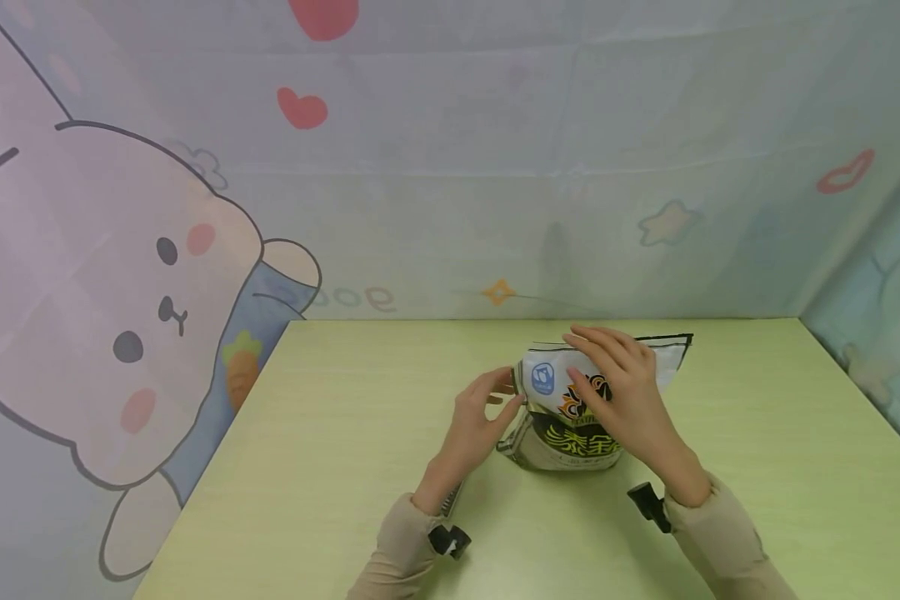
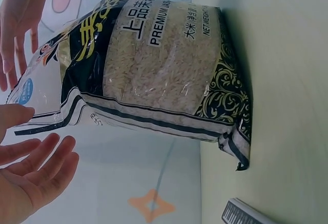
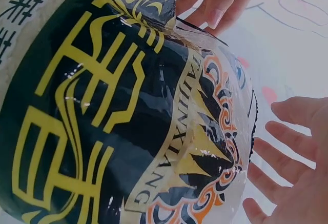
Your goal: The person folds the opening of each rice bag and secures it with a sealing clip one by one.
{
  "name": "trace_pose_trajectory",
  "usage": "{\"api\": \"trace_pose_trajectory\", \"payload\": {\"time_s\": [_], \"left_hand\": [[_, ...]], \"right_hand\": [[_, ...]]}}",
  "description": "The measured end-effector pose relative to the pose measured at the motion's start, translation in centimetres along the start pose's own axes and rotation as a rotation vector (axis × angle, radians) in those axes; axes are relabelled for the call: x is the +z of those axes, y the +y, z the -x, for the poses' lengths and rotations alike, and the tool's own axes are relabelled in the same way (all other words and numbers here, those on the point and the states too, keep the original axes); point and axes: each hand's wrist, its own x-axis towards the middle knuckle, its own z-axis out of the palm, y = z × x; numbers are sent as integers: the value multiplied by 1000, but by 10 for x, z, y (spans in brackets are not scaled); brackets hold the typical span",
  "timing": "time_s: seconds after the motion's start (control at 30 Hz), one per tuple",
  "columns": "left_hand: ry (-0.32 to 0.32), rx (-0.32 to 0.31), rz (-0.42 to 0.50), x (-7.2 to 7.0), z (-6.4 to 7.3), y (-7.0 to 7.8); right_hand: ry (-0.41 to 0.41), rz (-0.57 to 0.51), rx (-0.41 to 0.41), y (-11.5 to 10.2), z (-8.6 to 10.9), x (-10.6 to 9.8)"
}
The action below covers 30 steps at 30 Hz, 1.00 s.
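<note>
A bag of rice stands upright on the table, its lower part full and its white upper part slack. Grains show through a clear panel in the left wrist view. My left hand is at the bag's upper left edge; in the left wrist view its thumb lies by the edge strip, with the other fingers loosely bent and apart from it. Over the bag's upper right front, my right hand spreads its fingers near the top edge. The right wrist view shows these fingers apart, beside the bag's top.
The pale yellow-green table reaches back to a printed cloth. A small object with black and white stripes lies on the table, partly hidden by my left wrist in the head view.
</note>
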Motion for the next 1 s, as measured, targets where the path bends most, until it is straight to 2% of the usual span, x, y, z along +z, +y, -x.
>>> {"api": "trace_pose_trajectory", "payload": {"time_s": [0.27,0.6,1.0], "left_hand": [[17,4,18,2,-2,-4],[16,-6,53,4,-3,-5],[-23,-44,-9,5,-3,-5]], "right_hand": [[-22,29,-27,1,-5,5],[3,45,-52,4,-11,9],[8,35,-21,6,-14,15]]}}
